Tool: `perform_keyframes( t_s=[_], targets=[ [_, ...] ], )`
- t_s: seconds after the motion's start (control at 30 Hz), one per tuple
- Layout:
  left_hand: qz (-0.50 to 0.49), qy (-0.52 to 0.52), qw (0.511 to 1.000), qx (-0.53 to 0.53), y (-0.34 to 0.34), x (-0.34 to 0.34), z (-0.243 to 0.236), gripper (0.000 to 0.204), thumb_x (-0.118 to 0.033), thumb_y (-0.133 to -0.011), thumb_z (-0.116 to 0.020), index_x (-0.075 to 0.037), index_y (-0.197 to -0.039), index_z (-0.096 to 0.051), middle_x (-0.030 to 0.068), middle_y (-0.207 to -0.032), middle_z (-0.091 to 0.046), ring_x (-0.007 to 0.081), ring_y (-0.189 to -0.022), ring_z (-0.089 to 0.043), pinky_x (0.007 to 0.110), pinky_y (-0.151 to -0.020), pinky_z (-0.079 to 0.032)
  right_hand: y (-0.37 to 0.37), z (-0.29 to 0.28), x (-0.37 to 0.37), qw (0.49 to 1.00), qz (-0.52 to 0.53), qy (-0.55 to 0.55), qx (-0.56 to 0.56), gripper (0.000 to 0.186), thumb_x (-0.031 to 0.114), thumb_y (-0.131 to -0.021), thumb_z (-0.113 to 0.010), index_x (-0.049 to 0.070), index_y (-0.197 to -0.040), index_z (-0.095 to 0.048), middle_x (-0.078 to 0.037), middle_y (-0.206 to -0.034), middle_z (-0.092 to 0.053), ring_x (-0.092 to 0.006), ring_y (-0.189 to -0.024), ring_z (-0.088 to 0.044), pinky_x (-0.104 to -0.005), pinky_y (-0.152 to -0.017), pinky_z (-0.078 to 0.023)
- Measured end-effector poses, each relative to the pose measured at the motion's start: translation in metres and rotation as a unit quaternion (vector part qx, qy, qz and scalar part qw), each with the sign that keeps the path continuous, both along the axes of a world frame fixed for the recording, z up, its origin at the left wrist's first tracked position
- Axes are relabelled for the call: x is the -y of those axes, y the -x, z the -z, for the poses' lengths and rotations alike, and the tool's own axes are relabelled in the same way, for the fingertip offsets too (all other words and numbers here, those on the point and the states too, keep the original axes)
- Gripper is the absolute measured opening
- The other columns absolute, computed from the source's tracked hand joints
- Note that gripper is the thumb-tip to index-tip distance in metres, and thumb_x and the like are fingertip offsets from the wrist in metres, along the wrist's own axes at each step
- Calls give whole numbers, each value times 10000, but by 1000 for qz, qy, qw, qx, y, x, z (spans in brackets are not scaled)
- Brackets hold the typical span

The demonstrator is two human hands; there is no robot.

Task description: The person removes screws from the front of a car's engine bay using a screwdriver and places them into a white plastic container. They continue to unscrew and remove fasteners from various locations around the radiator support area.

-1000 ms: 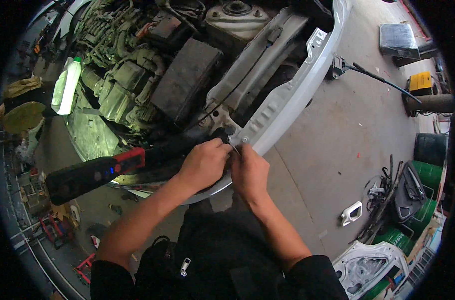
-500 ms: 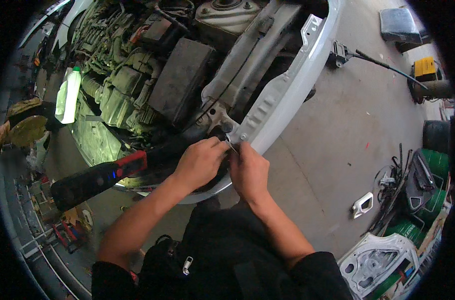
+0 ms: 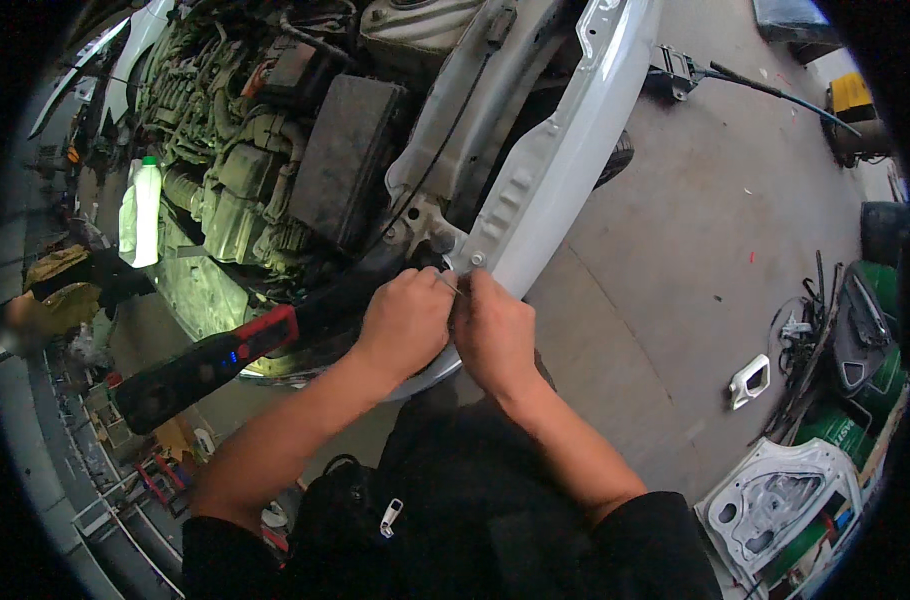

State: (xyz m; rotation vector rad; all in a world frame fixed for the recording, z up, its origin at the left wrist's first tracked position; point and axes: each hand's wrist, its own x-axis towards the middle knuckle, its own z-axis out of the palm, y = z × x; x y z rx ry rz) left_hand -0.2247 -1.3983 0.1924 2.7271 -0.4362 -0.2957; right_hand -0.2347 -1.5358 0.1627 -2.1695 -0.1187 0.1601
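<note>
My left hand [image 3: 407,318] and my right hand [image 3: 495,335] meet at the front end of a pale car fender [image 3: 545,190]. Both have their fingers pinched together, almost touching. A thin, light-coloured sliver [image 3: 449,284] shows between the fingertips; its kind is too small to make out, and the fingers cover most of it. Just beyond the right fingertips, a bolt head [image 3: 478,259] sits in the fender flange. A metal bracket [image 3: 420,222] with holes lies past my left fingertips.
A black-and-red work light [image 3: 210,365] rests at the car's front, left of my arm. A white bottle with a green cap [image 3: 147,215] stands by the engine. A black box cover [image 3: 347,165] is in the bay. Right, on the floor, lie a white trim piece [image 3: 749,382] and a door panel [image 3: 775,510].
The whole view has shifted slightly, with the car's fender now a little further left. My hands stay together at the fender's end, fingers still pinched.
</note>
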Motion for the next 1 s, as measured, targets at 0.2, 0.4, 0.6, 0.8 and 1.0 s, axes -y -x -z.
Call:
perform_keyframes(
  t_s=[0.2,0.4,0.6,0.8,1.0],
  targets=[
    [-51,84,995,-21,-3,-3,1,183,-47,-815,-614,-7,-987,-568,198,-842,-617,409,-813,-595,478,-697,-472,6,0,22,999,4,-35,9,165,26,-782,-637,18,-939,-585,-197,-806,-632,-389,-720,-626,-422,-616,-507],
    [-14,67,997,-46,-8,-4,-3,151,-56,-823,-620,-21,-952,-549,187,-830,-619,408,-819,-596,479,-681,-464,22,-1,38,998,30,-53,18,165,19,-788,-641,16,-947,-595,-171,-813,-635,-347,-699,-641,-394,-616,-510],
    [13,8,999,-36,-11,3,-5,118,-33,-809,-593,-21,-894,-511,166,-782,-596,375,-782,-596,476,-672,-471,27,1,48,998,17,-61,19,174,19,-789,-644,13,-956,-593,-181,-824,-627,-352,-724,-636,-395,-623,-510],
    [-16,-9,997,-70,-10,9,-4,138,-71,-827,-628,-21,-910,-530,189,-832,-622,427,-825,-589,487,-685,-455,35,4,38,996,-31,-83,15,189,34,-782,-646,16,-959,-583,-185,-821,-616,-375,-717,-615,-411,-614,-497],
    [-69,100,977,-177,-21,-5,-12,207,-135,-848,-628,-2,-1006,-611,173,-852,-646,294,-774,-638,365,-714,-487,39,1,34,996,-52,-67,8,131,65,-801,-637,27,-916,-589,-185,-795,-618,-376,-714,-622,-423,-604,-503]
  ],
)
